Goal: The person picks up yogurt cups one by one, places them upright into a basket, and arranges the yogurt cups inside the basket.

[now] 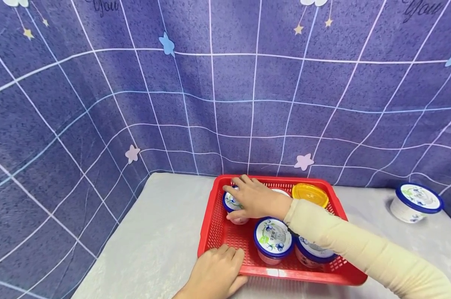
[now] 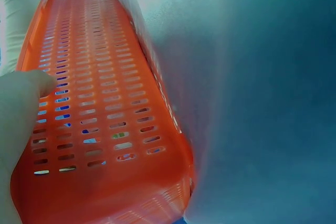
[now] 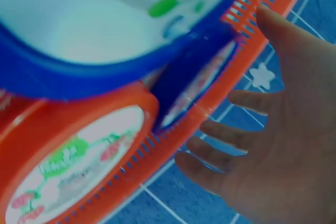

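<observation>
A red plastic basket (image 1: 285, 273) with slotted walls stands on the table, holding several lidded tubs. My left hand (image 1: 218, 270) grips its front rim near the left corner, fingers over the edge and thumb against the outer wall. My right hand (image 1: 259, 198) is stretched over the back-left tub (image 1: 230, 202), which has a blue-rimmed lid and is partly covered by the fingers. In the right wrist view that hand's fingers are spread and hold nothing. A blue-rimmed blueberry tub (image 1: 273, 236) sits at the front middle; another blue-rimmed tub (image 1: 310, 251) is partly under the right sleeve.
A yellow-lidded tub (image 1: 310, 193) sits in the basket's back right. A red-lidded tub (image 3: 79, 156) shows in the right wrist view. Outside, a blue-lidded white tub (image 1: 416, 202) stands at the table's right. A purple-blue gridded curtain (image 1: 232, 116) hangs behind the white-covered table (image 1: 161, 232).
</observation>
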Tool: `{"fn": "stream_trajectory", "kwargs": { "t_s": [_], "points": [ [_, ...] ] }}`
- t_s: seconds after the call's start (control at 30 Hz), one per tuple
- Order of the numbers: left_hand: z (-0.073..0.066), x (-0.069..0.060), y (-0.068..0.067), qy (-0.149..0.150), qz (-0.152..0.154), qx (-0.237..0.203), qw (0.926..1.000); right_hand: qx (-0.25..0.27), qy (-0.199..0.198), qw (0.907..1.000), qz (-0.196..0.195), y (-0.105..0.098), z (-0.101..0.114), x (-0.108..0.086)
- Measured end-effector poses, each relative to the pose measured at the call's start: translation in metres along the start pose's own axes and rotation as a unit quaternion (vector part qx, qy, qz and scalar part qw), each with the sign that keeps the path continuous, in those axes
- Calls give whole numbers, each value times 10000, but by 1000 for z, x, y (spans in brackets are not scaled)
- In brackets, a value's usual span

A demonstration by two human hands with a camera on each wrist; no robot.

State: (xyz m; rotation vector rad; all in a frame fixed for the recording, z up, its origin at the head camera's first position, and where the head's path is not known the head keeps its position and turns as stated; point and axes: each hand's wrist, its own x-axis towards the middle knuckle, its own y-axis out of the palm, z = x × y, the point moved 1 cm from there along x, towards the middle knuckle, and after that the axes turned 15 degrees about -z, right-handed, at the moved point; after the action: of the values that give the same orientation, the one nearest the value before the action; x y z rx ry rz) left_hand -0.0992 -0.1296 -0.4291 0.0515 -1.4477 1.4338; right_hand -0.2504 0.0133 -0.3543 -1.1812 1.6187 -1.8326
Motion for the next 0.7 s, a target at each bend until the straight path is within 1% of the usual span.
{"fn": "stream_trajectory", "kwargs": {
  "t_s": [0.2,0.33,0.5,0.63,0.7],
  "points": [
    [0,0,1,-25,-47,6,10000,35,-67,9989,-470,-20,-5,-9],
    [0,-1,1,-45,-38,-20,10000,16,-77,9968,-791,-28,-9,-15],
    [0,0,-1,-83,27,-62,9999,-101,96,9948,-1007,-34,-17,-25],
    [-1,0,-2,-107,134,-77,9998,-165,326,9927,-1146,-41,-27,-37],
    [-1,0,-1,-111,143,-87,9998,-104,445,9914,-1223,-46,-32,-44]
  ]
}}
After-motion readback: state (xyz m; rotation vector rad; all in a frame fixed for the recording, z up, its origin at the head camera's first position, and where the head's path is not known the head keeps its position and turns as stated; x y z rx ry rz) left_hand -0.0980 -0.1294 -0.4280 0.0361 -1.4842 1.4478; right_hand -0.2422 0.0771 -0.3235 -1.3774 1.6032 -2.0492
